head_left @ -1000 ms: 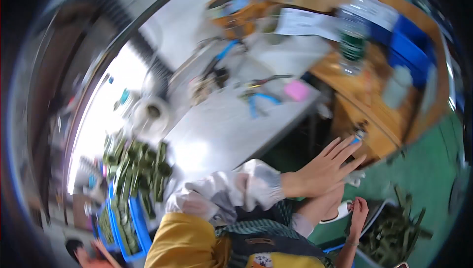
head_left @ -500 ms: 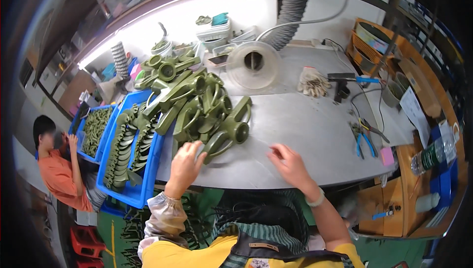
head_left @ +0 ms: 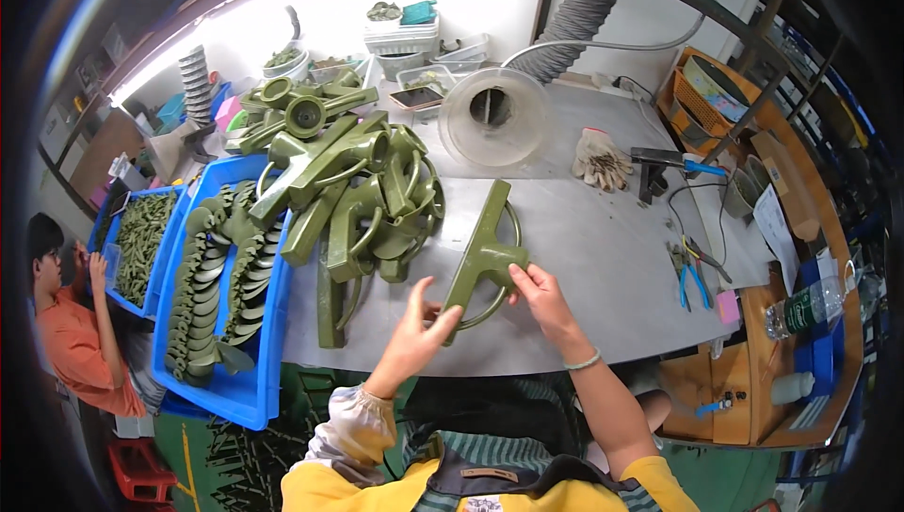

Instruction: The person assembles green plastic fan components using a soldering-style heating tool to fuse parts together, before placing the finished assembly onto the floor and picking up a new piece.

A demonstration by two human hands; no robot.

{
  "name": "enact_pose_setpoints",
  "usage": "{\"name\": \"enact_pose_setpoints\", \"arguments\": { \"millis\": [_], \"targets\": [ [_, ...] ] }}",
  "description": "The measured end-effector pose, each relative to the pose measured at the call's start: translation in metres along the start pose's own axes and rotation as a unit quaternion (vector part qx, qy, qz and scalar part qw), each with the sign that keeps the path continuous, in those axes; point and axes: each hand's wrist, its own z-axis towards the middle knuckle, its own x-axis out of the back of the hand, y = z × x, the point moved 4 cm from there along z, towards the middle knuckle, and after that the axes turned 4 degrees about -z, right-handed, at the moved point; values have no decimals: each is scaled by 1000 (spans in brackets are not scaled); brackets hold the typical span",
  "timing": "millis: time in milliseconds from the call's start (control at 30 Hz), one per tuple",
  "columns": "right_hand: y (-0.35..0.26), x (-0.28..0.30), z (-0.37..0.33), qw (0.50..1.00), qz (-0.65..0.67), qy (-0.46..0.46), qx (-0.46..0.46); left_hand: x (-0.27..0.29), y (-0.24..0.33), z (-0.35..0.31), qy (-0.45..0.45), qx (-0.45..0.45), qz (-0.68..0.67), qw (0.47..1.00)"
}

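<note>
My right hand [head_left: 549, 303] is closed on the short tube of an olive-green part with a long flat arm and a curved loop [head_left: 474, 265]. The part stands slanted over the near middle of the bench. By its lower end is my left hand [head_left: 411, 343], with thumb and fingers spread; one digit overlaps the part's edge, and whether it presses there I cannot tell. To the left lies a pile of similar green parts [head_left: 353, 197], tubes and loops pointing various ways.
Left of the pile, a blue bin [head_left: 268, 324] holds green spiral-bladed pieces [head_left: 202, 296]. A co-worker in an orange top [head_left: 80, 347] sits beyond it. A clear round funnel [head_left: 452, 126], gloves [head_left: 603, 159], a blue-handled tool [head_left: 664, 159] and pliers [head_left: 695, 277] lie on the bench [head_left: 603, 230].
One green part has come away from the pile's right side to the bench's middle, in my right hand. My left hand has moved right, to its lower end. The view has shifted slightly.
</note>
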Motion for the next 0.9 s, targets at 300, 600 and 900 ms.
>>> {"name": "enact_pose_setpoints", "arguments": {
  "millis": [300,600,900],
  "targets": [
    [-44,18,-80,973,-218,72,28,-93,13,6,-130,-56,-92,986],
    [-49,38,-74,966,176,-70,-174,-122,47,-3,-165,-192,80,964],
    [-50,68,-82,973,85,94,-191,-86,44,13,-245,-255,182,917]
  ]
}}
